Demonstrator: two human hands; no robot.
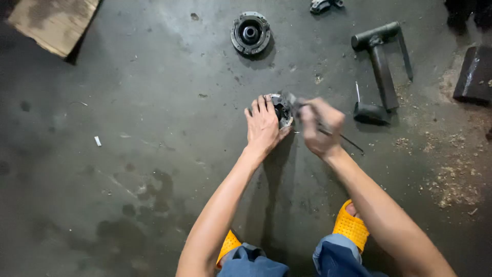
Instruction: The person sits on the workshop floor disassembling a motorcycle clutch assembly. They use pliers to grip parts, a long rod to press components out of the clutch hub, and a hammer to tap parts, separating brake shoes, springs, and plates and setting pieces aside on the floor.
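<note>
Hands (263,126) (320,127) work 1 of 2 hubs (281,109) (250,33).

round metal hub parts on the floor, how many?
2. One round grey metal hub lies alone at top centre. The other round metal hub sits under the left hand, with the right hand beside it. More may lie out of frame.

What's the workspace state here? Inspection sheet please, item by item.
Surface: stained concrete floor, sawdust at right.
Job's things: small round metal part under the left hand; thin tool in the right hand, blurred.
Clutter: second round hub; dark T-shaped tool; dark block; wooden board.
Grippers: both hands on the work.
Cables: nothing seen.
Surroundings: yellow sandals, blue trousers.
</note>
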